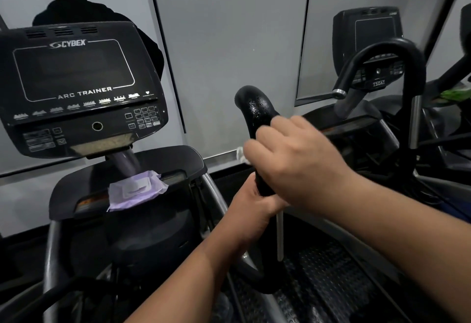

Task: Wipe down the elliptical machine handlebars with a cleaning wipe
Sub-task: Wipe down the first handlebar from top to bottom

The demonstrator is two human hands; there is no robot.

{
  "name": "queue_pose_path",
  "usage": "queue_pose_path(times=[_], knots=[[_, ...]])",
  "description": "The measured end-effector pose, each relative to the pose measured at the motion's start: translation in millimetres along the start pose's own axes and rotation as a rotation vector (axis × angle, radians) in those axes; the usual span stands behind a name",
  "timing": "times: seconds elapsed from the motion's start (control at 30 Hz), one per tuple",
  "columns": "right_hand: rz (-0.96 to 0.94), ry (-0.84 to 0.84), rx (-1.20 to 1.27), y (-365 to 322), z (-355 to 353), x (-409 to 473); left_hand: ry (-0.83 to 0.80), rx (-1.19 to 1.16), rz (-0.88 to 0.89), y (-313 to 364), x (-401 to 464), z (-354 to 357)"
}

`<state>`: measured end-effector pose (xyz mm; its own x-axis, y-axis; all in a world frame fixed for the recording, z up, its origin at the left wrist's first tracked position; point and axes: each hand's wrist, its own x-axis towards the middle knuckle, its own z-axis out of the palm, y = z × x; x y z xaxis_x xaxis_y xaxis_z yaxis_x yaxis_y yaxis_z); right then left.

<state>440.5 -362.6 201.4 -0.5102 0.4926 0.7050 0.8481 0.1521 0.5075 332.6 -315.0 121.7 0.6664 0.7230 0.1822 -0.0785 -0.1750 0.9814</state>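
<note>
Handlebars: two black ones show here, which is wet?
The near handlebar that both hands grip: droplets glisten on its curved top. The hooked handlebar on the far right machine looks dry and untouched.

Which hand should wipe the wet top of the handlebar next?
Right. The right hand already holds the wipe just below the wet tip of the handlebar; the left hand grips lower, steadying.
</note>
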Motion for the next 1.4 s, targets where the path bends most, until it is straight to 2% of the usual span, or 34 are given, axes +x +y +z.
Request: queue_pose_path(times=[0.1,0.23,0.37,0.47,0.6,0.73,0.9,1.03,1.2,1.33,1.4], knots=[[0.072,0.026,-0.028,2.6,-2.2,11.5,0.019,0.020,-0.018,-5.2,2.2,-1.6],[-0.034,-0.059,-0.027,-10.8,-2.3,3.0,0.017,0.022,0.006,-4.9,0.0,-1.7],[0.101,0.036,-0.029,-2.1,-3.7,6.7,0.020,0.007,0.026,-3.4,0.2,0.0],[0.019,0.011,0.010,-18.2,1.5,-14.9,-0.018,0.002,0.025,-3.6,-1.5,-0.6],[0.193,0.135,0.102,6.4,-1.1,-12.1,0.002,-0.044,0.038,-6.0,6.2,0.2],[0.123,0.066,0.207,-23.2,7.5,-43.6,-0.039,-0.016,0.080,-8.5,3.7,-1.2],[0.351,0.146,0.254,-9.6,6.4,-27.6,-0.056,-0.057,0.026,-4.6,5.8,-1.3],[0.354,0.076,0.336,-35.5,9.4,-50.6,-0.034,-0.001,0.003,-5.7,3.4,-1.8],[0.510,0.226,0.358,-13.6,8.3,-27.8,-0.014,-0.061,-0.005,-3.0,3.3,1.3],[0.480,0.161,0.431,-39.4,11.2,-56.9,-0.021,-0.022,-0.007,0.9,0.9,1.1],[0.501,0.188,0.414,-29.1,10.2,-50.5,-0.002,-0.019,-0.017,3.0,4.2,1.6]])
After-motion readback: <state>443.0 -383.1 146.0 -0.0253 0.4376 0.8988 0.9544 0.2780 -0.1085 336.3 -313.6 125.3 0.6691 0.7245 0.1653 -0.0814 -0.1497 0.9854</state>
